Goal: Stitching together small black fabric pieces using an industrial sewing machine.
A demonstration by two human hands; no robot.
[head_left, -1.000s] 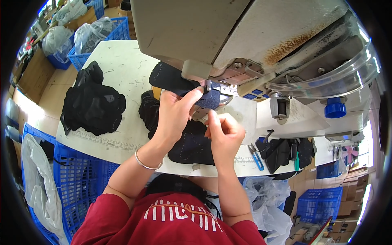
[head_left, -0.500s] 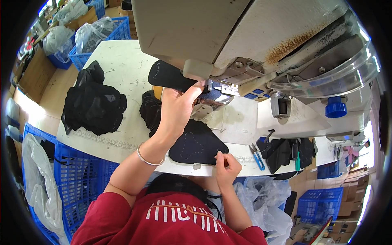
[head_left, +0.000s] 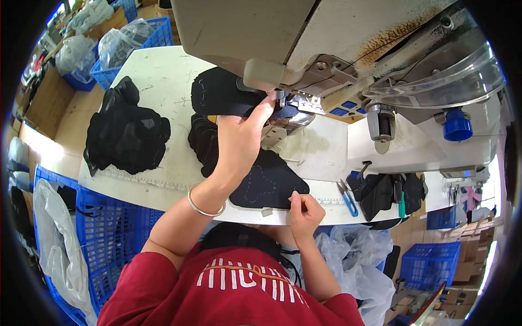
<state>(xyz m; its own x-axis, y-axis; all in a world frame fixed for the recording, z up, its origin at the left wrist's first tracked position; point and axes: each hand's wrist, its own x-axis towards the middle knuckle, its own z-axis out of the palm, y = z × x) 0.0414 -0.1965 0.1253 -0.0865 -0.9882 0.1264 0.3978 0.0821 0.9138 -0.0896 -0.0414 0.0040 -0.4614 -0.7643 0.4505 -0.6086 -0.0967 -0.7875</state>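
A sewing machine [head_left: 234, 38] overhangs a white table. Under its presser foot [head_left: 280, 99] lies a black fabric piece [head_left: 215, 100] with a pale stitched line near its left end. My left hand [head_left: 242, 138] presses that piece close to the foot, thumb and fingers closed at its edge. Nearer me, a black fabric panel [head_left: 266, 182] with a dotted outline rests on the table. My right hand [head_left: 306, 213] is curled, its thumb and forefinger pinching the panel's right corner. Whether the two fabric parts are joined is hidden behind my left hand and the machine.
On the left lies a heap of black pieces [head_left: 128, 133]. Blue-handled snips [head_left: 348, 200] and more black pieces [head_left: 378, 195] sit to the right. Blue crates [head_left: 114, 239] and plastic bags [head_left: 356, 261] stand below the table edge. A ruler strip [head_left: 147, 182] runs along the front.
The fabric under the foot has swung a little left and shows more of its surface. My left hand stays by the foot; my right hand keeps to the panel's corner. The whole view shifts slightly.
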